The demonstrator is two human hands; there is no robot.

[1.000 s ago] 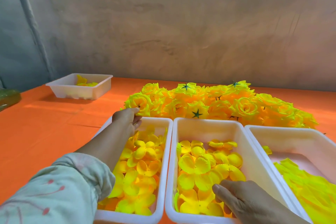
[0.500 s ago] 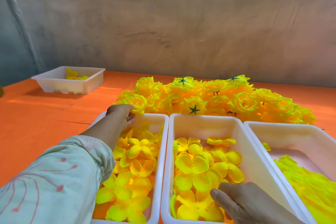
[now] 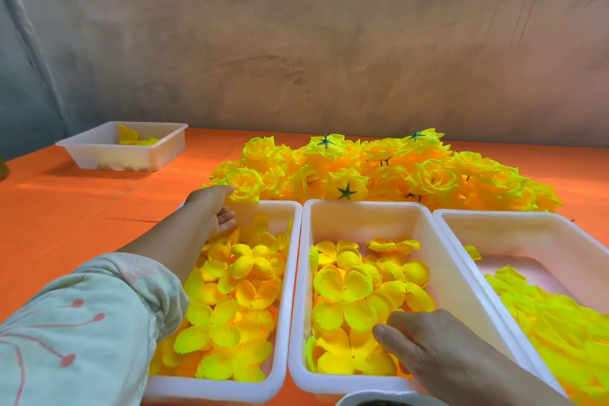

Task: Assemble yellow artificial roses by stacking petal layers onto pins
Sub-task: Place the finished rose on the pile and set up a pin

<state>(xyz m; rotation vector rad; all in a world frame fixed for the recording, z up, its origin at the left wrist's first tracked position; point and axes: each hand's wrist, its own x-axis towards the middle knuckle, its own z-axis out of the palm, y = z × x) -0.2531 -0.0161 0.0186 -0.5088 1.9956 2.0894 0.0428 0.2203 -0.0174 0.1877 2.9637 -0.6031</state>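
Three white trays stand side by side in front of me. The left tray (image 3: 294, 273) holds small yellow petal layers (image 3: 244, 293). My left hand (image 3: 211, 208) hovers over its far left corner with loosely curled fingers and nothing in it, its thumb close to a finished yellow rose (image 3: 245, 182). The middle tray (image 3: 438, 260) holds larger petal layers (image 3: 349, 287). My right hand (image 3: 425, 343) rests on them near the front, palm down, with the fingertips hidden. No pin is visible.
A pile of finished roses (image 3: 428, 175) lies behind the trays on the orange table (image 3: 82, 214). The right tray (image 3: 514, 217) holds flat yellow-green petals. A smaller white tray (image 3: 108, 155) sits far left. A grey wall stands behind. A round rim (image 3: 349, 400) shows at the bottom edge.
My left hand has drawn back slightly from the rose at the pile's edge towards the left tray. My right hand stays on the middle tray's petals. The view has shifted a little.
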